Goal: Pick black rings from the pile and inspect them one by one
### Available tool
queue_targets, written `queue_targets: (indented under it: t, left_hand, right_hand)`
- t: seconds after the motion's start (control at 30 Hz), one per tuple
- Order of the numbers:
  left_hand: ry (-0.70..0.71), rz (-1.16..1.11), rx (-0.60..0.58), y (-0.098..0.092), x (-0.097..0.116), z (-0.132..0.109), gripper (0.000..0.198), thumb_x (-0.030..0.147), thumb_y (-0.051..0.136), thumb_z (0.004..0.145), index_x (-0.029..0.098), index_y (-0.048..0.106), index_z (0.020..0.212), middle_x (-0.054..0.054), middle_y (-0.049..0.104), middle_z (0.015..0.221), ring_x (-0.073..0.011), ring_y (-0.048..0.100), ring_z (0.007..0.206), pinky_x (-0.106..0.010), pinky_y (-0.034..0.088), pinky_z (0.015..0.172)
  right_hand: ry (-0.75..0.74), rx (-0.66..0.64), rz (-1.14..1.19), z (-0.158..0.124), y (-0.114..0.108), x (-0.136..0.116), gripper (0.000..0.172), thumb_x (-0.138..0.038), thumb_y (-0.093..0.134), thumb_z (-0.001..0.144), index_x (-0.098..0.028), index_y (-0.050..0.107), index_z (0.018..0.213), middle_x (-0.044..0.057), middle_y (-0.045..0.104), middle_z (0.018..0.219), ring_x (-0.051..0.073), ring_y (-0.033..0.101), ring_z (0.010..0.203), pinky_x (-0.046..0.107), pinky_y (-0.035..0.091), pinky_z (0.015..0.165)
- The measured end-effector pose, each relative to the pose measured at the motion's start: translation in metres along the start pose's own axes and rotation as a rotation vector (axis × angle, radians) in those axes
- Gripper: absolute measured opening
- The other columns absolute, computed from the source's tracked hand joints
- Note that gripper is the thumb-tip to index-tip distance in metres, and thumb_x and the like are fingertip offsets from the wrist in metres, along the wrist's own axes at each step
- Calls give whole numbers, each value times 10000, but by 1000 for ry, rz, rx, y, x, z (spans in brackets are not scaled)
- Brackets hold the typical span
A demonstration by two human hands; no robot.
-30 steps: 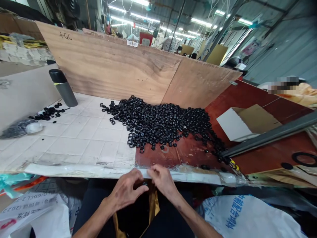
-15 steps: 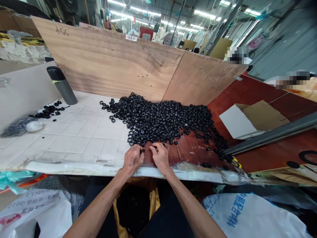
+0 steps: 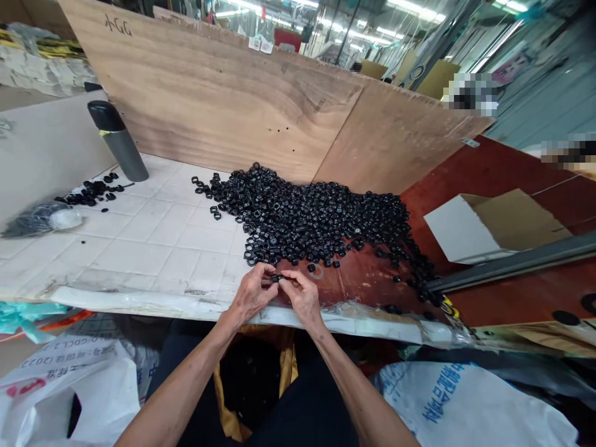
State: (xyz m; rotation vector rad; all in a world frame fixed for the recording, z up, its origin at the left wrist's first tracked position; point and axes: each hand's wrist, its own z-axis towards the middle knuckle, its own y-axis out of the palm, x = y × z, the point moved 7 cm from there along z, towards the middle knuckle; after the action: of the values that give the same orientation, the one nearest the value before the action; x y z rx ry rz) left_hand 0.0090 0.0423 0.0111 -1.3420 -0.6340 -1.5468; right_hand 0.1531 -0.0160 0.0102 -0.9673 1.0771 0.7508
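Observation:
Between the fingertips of my left hand (image 3: 255, 290) and my right hand (image 3: 302, 297) is a small black ring-shaped part (image 3: 278, 278). Both hands are closed in a pinch on it, just above the table near its front edge. Fingers cover most of the part, so its exact form is hard to see. Right behind my hands spreads a big pile of black ring-shaped parts (image 3: 307, 217), reaching back to the wooden board. A pale ring (image 3: 318, 272) lies on the red surface beside my right hand.
A grey bottle (image 3: 121, 149) stands at the back left, near loose black pieces (image 3: 95, 191) and a plastic bag (image 3: 40, 226). On the right are an open carton (image 3: 465, 230) and a metal bar (image 3: 512, 261). A yellow-rimmed sack (image 3: 288, 372) hangs open below the table edge.
My hands have come together, the right moving toward the left, and now meet at the black part. Before, they were apart, each pinching something small. The camera view has tilted slightly down.

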Motion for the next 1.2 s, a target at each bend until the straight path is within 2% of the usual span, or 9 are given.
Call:
queue_targets:
  t: [0.23,0.43,0.53,0.6,0.73,0.87,0.97,1.1,1.2]
  left_hand:
    - [91,-121,-41,-2,3,-2,171,242,656,890,198,680,1054,-74,664,1131,-188,689,1002,-336,626,867]
    - [83,-105,-34,-6,4,-1,174,258,653,910,200,703,1066,-76,683,1118,-193,687,1013,-334,616,875]
    - [56,-126,-23,-6,4,-1,168,249,671,891,197,709,1047,-68,687,1096,-189,689,1000,-326,606,882]
    - [24,-182,-18,-5,2,0,164,260,676,885,192,707,1031,-66,681,1106,-183,693,973,-321,605,873]
    - [-73,-289,2,-7,-3,1,195,303,682,877,186,693,1033,-60,689,1104,-180,705,936,-313,602,863]
    - [-131,-268,-16,-8,-3,0,195,299,682,864,180,698,1018,-49,716,1017,-178,704,878,-298,598,824]
    - [-111,-245,-9,-9,-1,1,187,278,686,847,184,710,1007,-47,712,1051,-176,699,904,-303,592,851]
    - [-147,-296,5,-6,-8,1,192,262,687,838,190,700,1015,-36,711,1027,-172,700,885,-301,596,832]
    - [-169,-316,26,-7,-12,0,194,253,696,831,190,698,1015,-29,710,1002,-168,701,868,-293,592,821]
  right_hand:
    - [-193,-51,-60,-1,-3,-24,194,-275,629,907,-212,762,1033,89,736,1053,226,699,991,350,579,867]
    - [-115,-89,-149,3,3,-20,268,-395,566,958,-196,743,983,52,696,877,150,659,633,261,560,619]
    - [-150,-66,-267,1,7,-23,307,-385,511,988,-184,730,912,11,630,659,152,613,582,262,528,633]
    - [-147,-20,-263,-1,9,-24,315,-385,486,999,-174,721,989,-6,607,598,158,614,574,268,531,644]
    - [-108,3,-113,-4,14,-20,357,-418,512,978,-170,656,1191,14,697,725,160,666,587,263,556,607]
    - [-133,-29,-189,-2,17,-16,317,-416,489,997,-180,699,976,-27,605,544,143,602,496,240,505,577]
    - [-152,-7,-347,1,14,-15,464,-420,410,1028,-196,659,707,-4,574,512,141,560,497,241,448,569]
    - [-123,-2,-322,-2,13,-17,458,-423,377,1041,-199,690,793,2,615,576,153,584,556,245,448,607]
    - [-113,-33,-275,-6,15,-22,494,-447,400,1033,-201,654,688,-4,583,541,149,569,535,246,438,591]
